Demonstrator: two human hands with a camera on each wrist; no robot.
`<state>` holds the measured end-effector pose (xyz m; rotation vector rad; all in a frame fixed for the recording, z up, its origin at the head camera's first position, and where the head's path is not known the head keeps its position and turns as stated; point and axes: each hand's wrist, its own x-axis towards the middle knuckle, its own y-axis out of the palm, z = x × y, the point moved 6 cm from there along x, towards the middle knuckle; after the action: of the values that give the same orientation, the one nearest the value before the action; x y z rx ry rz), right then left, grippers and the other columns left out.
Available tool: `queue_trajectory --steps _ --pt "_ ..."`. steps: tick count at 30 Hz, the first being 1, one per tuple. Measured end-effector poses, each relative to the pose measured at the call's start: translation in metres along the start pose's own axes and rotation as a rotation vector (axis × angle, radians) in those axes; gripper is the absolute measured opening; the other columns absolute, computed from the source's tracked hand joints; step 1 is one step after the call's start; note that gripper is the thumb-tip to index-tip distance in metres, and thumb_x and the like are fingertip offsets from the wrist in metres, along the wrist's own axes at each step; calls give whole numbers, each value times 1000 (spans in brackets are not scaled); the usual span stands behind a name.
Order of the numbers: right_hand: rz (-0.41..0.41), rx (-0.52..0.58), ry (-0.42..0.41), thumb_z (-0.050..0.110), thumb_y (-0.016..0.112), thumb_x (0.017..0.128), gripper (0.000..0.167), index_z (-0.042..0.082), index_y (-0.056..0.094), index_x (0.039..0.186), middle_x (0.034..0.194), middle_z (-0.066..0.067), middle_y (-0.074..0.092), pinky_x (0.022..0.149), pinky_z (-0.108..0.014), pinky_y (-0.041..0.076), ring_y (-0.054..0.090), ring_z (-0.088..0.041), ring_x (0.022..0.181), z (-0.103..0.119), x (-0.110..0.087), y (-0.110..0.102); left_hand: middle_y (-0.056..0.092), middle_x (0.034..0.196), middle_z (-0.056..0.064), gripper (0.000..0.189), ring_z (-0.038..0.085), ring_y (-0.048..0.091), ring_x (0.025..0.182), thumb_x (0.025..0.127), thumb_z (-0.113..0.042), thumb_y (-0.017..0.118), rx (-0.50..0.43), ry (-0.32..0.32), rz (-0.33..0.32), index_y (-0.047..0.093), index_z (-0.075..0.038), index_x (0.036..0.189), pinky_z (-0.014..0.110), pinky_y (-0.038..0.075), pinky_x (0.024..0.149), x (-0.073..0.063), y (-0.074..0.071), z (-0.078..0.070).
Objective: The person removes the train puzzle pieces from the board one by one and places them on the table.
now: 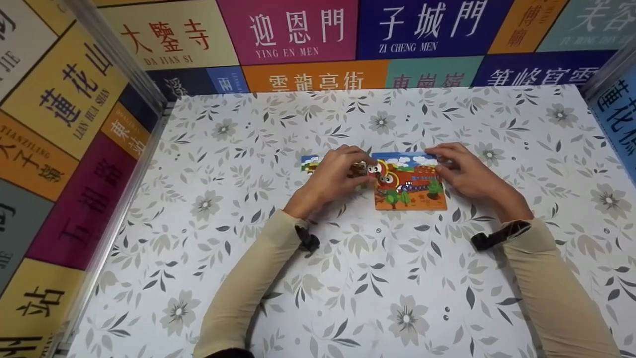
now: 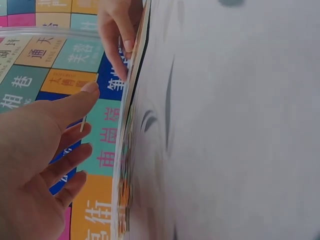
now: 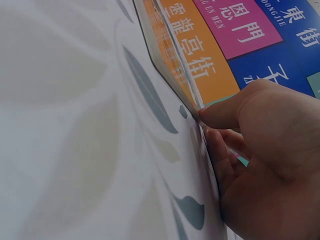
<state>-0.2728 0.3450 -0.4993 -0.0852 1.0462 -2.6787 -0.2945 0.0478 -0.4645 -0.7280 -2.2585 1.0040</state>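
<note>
A picture puzzle (image 1: 410,191) with a red cartoon train, green bushes and orange ground lies flat on the table. My left hand (image 1: 334,175) pinches a thin puzzle piece (image 1: 371,171) at the puzzle's left edge; part of a cartoon face shows on it. Edge-on, the piece (image 2: 83,123) stands between thumb and fingers in the left wrist view. My right hand (image 1: 464,171) holds the puzzle by its upper right corner, thumb at the side and a finger at the top. More puzzle pieces (image 1: 309,162) lie behind my left hand, mostly hidden by it.
A white cloth with grey leaves and flowers covers the table (image 1: 348,278). Panels with coloured blocks and Chinese characters stand along the back (image 1: 298,30), the left (image 1: 64,114) and the right.
</note>
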Motion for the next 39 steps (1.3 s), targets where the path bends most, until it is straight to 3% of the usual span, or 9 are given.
queue_trajectory --steps 2,4,8,10,17,30,32,35,39 --pt "5 3 5 6 55 111 48 10 55 159 162 -16 42 122 -50 42 51 -38 141 0 0 0 76 127 0 35 20 68 121 98 -36 82 -8 -19 -6 79 -17 127 30 54 104 -2 -3 2" --pt "8 1 5 6 54 112 48 10 54 159 162 -17 42 122 -54 42 50 -38 141 0 0 1 77 128 -1 35 18 68 123 97 -37 83 -1 -29 -12 80 -18 126 29 53 108 -4 -7 4" --pt "3 -13 6 6 54 112 48 11 55 159 162 -16 43 117 -27 43 51 -36 140 0 0 0 78 127 -1 35 17 68 123 96 -37 84 5 -28 -39 80 -17 124 31 51 109 -11 -16 8" --pt "1 -18 5 5 55 111 48 11 55 159 161 -16 44 114 -22 41 51 -35 140 0 0 0 79 125 -2 33 17 68 122 96 -35 84 -3 -30 -58 81 -17 123 33 51 109 -16 -21 11" --pt "12 14 14 6 56 111 49 9 53 160 163 -19 41 123 -61 39 48 -42 142 1 1 0 80 121 1 29 24 71 118 97 -31 84 -16 -31 -97 81 -14 120 39 53 107 -31 -34 21" --pt "14 7 14 8 56 112 48 9 54 159 163 -18 40 121 -64 40 51 -45 142 1 0 0 80 121 1 31 25 70 115 94 -31 87 -42 -70 -121 81 -13 119 43 57 101 -52 -50 34" --pt "10 0 -11 6 56 111 48 8 54 159 162 -19 41 120 -61 42 52 -43 139 3 -1 -1 80 120 2 32 26 70 114 94 -31 87 -48 -70 -122 81 -12 119 43 58 99 -55 -51 36" --pt "2 -14 -48 4 56 110 48 5 54 158 160 -21 44 120 -39 46 53 -41 138 5 -1 -1 80 119 3 34 26 71 114 94 -32 87 -34 -71 -126 81 -11 119 41 56 101 -60 -55 38" --pt "-4 -11 -32 4 57 110 48 7 55 158 160 -18 45 106 -9 39 53 -38 138 3 -1 -1 80 118 3 34 24 71 114 93 -32 87 -12 -71 -129 81 -11 118 40 52 106 -66 -58 42"
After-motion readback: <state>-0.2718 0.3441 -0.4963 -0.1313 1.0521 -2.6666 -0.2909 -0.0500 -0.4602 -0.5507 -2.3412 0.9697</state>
